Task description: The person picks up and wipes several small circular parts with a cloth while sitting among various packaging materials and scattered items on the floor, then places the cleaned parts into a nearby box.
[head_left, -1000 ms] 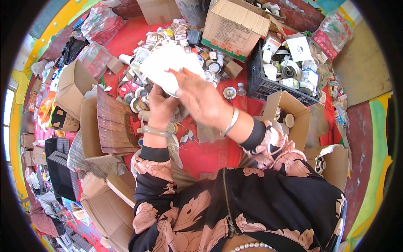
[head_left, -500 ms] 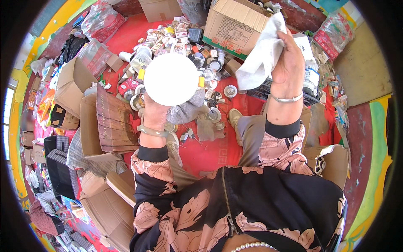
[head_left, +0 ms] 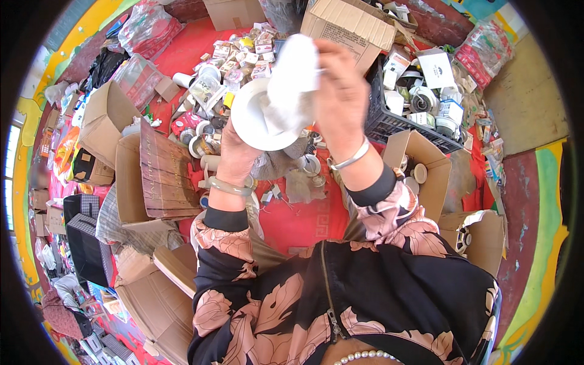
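My left hand [head_left: 235,149] grips a round white downlight [head_left: 244,119] from beneath, its fingers mostly hidden by the rim. A yellow clip shows at the light's upper left edge. In my right hand [head_left: 342,91], blurred by motion, is a white cloth [head_left: 295,76], which hangs over the right part of the light's face. Whether the cloth presses on the face or hovers just above it, I cannot tell. Below the light, a grey cloth-like bundle [head_left: 274,167] is partly covered by my left hand and the light.
Beyond my hands, small boxes [head_left: 246,58] and loose lamp parts are heaped on the red floor covering [head_left: 298,222]. To the right stand a black plastic crate [head_left: 389,121] of lamps and an open cardboard box [head_left: 429,161]. More open cartons [head_left: 128,176] line the left side.
My right hand has swung left and brought the white cloth over the downlight. The light has shifted slightly right and tilted, still in my left hand.
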`<state>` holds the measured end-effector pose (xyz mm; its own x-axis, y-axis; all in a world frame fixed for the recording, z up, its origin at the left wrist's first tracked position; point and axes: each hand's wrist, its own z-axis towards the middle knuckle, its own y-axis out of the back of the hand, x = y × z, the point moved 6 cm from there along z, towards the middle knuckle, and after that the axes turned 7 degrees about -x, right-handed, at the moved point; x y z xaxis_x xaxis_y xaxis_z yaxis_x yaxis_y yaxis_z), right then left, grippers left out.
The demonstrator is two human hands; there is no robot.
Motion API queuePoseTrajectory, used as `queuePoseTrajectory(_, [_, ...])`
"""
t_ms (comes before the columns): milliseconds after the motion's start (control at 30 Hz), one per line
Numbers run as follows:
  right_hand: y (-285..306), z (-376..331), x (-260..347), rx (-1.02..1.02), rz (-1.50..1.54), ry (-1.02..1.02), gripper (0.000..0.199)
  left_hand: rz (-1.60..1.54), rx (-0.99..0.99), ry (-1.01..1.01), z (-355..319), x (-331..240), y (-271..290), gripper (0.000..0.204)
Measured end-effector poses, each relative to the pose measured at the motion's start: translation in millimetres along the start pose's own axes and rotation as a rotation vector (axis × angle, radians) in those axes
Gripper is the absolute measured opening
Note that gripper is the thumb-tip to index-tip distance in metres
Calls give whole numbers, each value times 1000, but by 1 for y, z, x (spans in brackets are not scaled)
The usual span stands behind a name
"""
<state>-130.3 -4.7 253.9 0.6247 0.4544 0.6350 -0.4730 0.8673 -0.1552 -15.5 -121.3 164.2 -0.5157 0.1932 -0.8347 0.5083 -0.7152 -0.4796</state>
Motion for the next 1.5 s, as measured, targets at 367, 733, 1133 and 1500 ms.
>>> queuePoseTrajectory(367, [-36, -20, 21, 326, -456, 292, 35, 210, 22, 14, -3, -2, 6, 55])
queuePoseTrajectory(733, [-51, -44, 40, 394, -314, 264, 25, -291, -42, 169, -2, 15, 18, 42])
queuePoseTrajectory(1133, [-26, -23, 32, 402, -349, 310, 18, 71, -118, -45, 5, -17, 17, 53])
queuePoseTrajectory(1500, [-46, -38, 41, 375, -315, 298, 16, 74, -19, 64, -5, 11, 9, 43])
